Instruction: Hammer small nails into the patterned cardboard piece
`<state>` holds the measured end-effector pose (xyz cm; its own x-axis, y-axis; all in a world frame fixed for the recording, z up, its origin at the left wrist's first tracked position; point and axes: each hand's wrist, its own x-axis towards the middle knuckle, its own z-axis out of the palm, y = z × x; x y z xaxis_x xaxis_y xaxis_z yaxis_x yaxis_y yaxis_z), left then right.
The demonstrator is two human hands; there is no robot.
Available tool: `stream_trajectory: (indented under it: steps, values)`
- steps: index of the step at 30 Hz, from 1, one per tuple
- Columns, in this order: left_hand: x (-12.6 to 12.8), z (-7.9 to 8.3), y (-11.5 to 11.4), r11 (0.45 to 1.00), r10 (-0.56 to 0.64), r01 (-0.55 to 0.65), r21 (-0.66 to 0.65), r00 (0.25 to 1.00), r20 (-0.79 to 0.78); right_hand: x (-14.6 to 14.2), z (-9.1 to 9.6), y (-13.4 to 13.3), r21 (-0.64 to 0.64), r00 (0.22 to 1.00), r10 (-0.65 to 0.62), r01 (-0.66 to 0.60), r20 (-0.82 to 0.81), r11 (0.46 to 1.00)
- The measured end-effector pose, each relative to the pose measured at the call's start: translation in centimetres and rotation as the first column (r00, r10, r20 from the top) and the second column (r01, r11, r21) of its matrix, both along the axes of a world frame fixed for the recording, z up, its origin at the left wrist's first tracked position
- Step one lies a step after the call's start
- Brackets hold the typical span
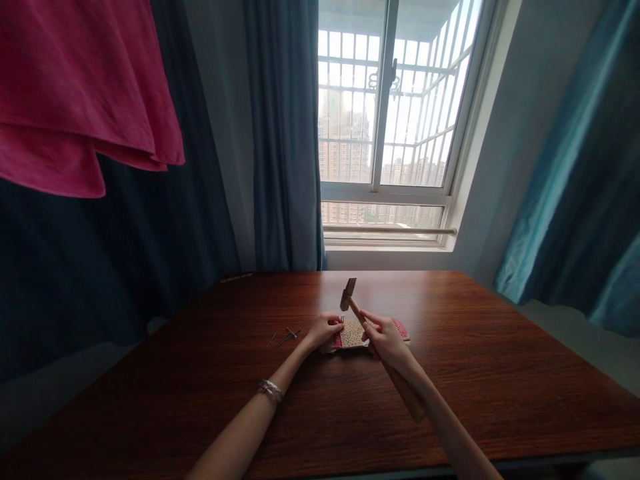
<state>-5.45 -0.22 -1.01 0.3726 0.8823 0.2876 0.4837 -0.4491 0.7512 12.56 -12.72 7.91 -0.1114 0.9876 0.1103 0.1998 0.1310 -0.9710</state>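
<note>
My right hand [386, 339] is closed round the wooden handle of a hammer [350, 293]. The hammer's head is raised above the left part of a flat pad [353, 335], which has a tan, dark-speckled middle and pinkish-red ends. At the pad's left end my left hand [324, 330] is closed in a pinch on a thin metal nail [343, 319] that sticks up beside the fingertips. The nail's lower end is hidden. Several loose nails [289, 337] lie on the table to the left of my left hand.
A dark reddish-brown wooden table [210, 373] spreads under everything. Blue curtains [285, 133] hang behind it and to both sides. A barred window [380, 120] is at the back, and a pink cloth [80, 93] hangs at the upper left.
</note>
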Motion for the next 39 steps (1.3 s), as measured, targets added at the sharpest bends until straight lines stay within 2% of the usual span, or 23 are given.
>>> stream_trajectory:
  steps: [13, 18, 24, 29, 34, 39]
  values:
    - [0.0, 0.1, 0.0, 1.0, -0.021, 0.022, -0.012, 1.0, 0.016, 0.1, -0.1, 0.0, -0.016, 1.0, 0.016, -0.016, 0.008, 1.0]
    - [0.0, 0.4, -0.2, 1.0, -0.019, 0.019, -0.019, 1.0, 0.002, 0.0, -0.3, 0.1, 0.054, 1.0, 0.009, -0.008, -0.021, 0.998]
    - [-0.1, 0.0, 0.2, 0.999, -0.024, 0.025, -0.027, 0.999, 0.021, 0.0, -0.6, 0.1, 0.019, 1.0, 0.02, -0.02, -0.009, 1.0]
    - [-0.1, -0.1, 0.3, 1.0, -0.009, 0.01, -0.018, 1.0, 0.007, 0.0, -0.2, 0.2, 0.07, 1.0, -0.011, 0.012, -0.016, 0.998]
    - [-0.1, 0.2, 0.2, 0.999, -0.01, 0.01, -0.045, 1.0, 0.01, -0.1, -1.0, 0.3, 0.027, 0.999, 0.033, -0.033, -0.003, 0.999]
    - [-0.1, -0.1, 0.3, 0.998, -0.023, 0.025, -0.051, 0.999, 0.044, 0.0, -0.9, 0.2, 0.04, 1.0, 0.009, -0.008, -0.029, 0.999]
